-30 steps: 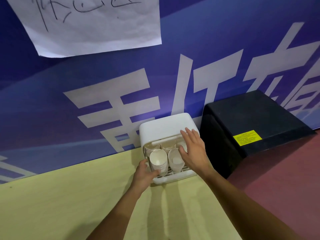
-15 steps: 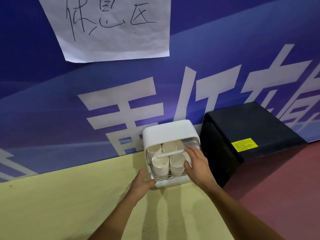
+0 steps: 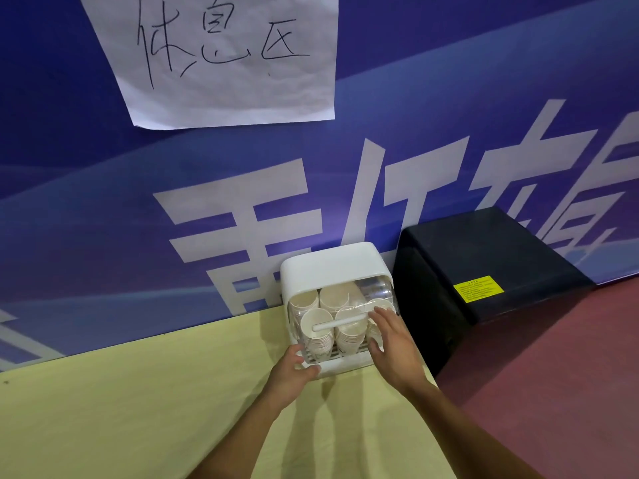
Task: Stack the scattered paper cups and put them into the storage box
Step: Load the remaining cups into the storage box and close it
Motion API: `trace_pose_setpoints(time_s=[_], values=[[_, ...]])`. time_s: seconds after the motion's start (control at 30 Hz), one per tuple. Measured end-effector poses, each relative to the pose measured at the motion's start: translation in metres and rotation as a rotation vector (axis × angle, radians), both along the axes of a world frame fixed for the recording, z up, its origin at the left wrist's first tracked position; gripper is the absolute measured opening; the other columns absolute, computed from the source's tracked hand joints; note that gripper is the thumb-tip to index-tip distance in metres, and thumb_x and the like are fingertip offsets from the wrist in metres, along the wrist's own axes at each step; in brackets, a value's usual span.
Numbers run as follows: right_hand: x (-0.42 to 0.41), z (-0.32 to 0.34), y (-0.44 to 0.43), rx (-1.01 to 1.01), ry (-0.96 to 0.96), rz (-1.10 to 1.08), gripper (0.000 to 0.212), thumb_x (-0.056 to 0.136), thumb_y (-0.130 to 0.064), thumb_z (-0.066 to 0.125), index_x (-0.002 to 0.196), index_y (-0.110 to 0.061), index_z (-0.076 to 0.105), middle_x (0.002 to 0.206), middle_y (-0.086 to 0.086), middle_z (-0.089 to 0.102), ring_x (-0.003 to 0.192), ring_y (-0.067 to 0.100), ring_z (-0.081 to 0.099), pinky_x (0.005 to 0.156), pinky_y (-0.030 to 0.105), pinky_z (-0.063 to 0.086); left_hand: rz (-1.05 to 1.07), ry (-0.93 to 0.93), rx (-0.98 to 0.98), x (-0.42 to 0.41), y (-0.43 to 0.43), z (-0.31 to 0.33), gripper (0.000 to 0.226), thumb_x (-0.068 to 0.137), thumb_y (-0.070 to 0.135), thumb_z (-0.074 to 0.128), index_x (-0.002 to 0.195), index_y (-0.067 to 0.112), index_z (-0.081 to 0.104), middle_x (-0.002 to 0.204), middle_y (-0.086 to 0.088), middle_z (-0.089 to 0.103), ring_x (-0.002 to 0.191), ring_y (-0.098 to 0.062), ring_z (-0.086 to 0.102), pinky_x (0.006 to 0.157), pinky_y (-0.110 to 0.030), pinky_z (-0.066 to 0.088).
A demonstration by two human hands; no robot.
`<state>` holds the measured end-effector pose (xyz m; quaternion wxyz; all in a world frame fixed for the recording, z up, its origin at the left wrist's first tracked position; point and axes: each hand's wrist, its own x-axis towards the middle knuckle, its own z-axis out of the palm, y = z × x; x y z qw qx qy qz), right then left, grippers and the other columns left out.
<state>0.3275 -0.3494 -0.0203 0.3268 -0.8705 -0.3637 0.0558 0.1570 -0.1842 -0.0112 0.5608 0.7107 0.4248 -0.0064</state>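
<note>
The white storage box [image 3: 332, 264] sits at the table's [image 3: 138, 392] far edge against the blue wall, just beside a black case [image 3: 484, 271]. Stacks of paper cups [image 3: 316, 326] fill it, mouths facing the person, long axes tilted back into the box. The left hand [image 3: 292, 371] grips its lower left front corner. The right hand [image 3: 390, 344] rests straight, relaxed fingers [image 3: 378, 318] on the half-lowered clear door [image 3: 375, 292].

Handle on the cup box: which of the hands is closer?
Right. Right hand is beside the handle, at its right end; left hand grips the storage box lower down.
</note>
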Motion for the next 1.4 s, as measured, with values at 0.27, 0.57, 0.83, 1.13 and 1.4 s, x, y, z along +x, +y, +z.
trace_pose_setpoints(time_s=[0.27, 0.57, 0.83, 1.13, 1.4], values=[[-0.003, -0.004, 0.003, 0.012, 0.034, -0.044, 0.056, 0.096, -0.018, 0.058, 0.150, -0.019, 0.043, 0.160, -0.004, 0.035, 0.150, 0.016, 0.026, 0.123, 0.034, 0.025, 0.096, -0.025, 0.078, 0.012, 0.000, 0.003, 0.051, 0.088, 0.023, 0.071, 0.130, 0.016, 0.042, 0.128, -0.003, 0.055, 0.110, -0.021, 0.058, 0.091, -0.031, 0.047], [-0.019, -0.010, 0.007, 0.114, 0.064, -0.294, 0.049, 0.090, -0.014, 0.065, 0.136, -0.012, 0.050, 0.144, 0.004, 0.046, 0.131, 0.025, 0.047, 0.103, 0.045, 0.047, 0.087, -0.054, 0.127, 0.020, 0.010, 0.009, 0.072, 0.089, 0.025, 0.069, 0.149, 0.031, 0.030, 0.127, 0.004, 0.054, 0.112, -0.016, 0.054, 0.087, -0.029, 0.044], [-0.028, -0.028, 0.025, 0.069, 0.463, -0.259, 0.049, 0.095, -0.035, 0.061, 0.139, -0.020, 0.046, 0.131, -0.001, 0.063, 0.115, 0.023, 0.062, 0.093, 0.036, 0.051, 0.110, -0.067, 0.152, 0.025, 0.011, 0.006, 0.073, 0.088, 0.023, 0.069, 0.149, 0.033, 0.030, 0.128, 0.002, 0.057, 0.116, -0.016, 0.055, 0.091, -0.030, 0.046], [-0.025, -0.028, 0.052, 0.265, 0.731, -0.359, 0.041, 0.100, -0.041, 0.054, 0.138, -0.022, 0.055, 0.121, 0.001, 0.069, 0.114, 0.027, 0.063, 0.103, 0.040, 0.047, 0.116, -0.063, 0.179, 0.025, 0.013, 0.002, 0.069, 0.088, 0.020, 0.068, 0.146, 0.032, 0.033, 0.129, -0.004, 0.057, 0.118, -0.020, 0.058, 0.092, -0.031, 0.049], [-0.021, -0.027, 0.062, 0.294, 0.718, -0.355, 0.039, 0.098, -0.036, 0.061, 0.133, -0.017, 0.060, 0.122, 0.000, 0.070, 0.118, 0.022, 0.062, 0.107, 0.042, 0.044, 0.123, -0.080, 0.159, 0.024, 0.012, -0.001, 0.069, 0.088, 0.016, 0.070, 0.145, 0.034, 0.033, 0.124, -0.004, 0.058, 0.113, -0.020, 0.060, 0.092, -0.033, 0.052]])
